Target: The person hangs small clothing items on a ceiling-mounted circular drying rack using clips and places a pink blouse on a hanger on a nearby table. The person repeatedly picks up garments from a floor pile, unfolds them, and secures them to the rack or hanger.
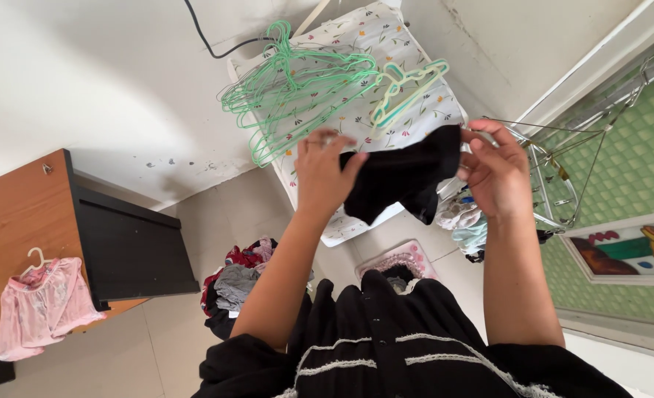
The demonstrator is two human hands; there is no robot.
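Observation:
A small black garment (404, 177) is stretched between both hands at chest height. My left hand (322, 171) pinches its left edge, and my right hand (495, 168) grips its right edge. Right behind my right hand is a metal clip hanger rack (555, 173) with pale clothes (463, 217) hanging from it. Behind the black garment lies a pile of green wire hangers (297, 92) on a floral cloth-covered surface (371, 110).
A pale plastic hanger (408, 88) lies next to the green ones. A heap of clothes (235, 284) and a pink basket (400, 262) sit on the tiled floor. At left, a wooden cabinet (17, 214) carries a pink garment on a hanger (43, 306). Green tiled flooring is at right.

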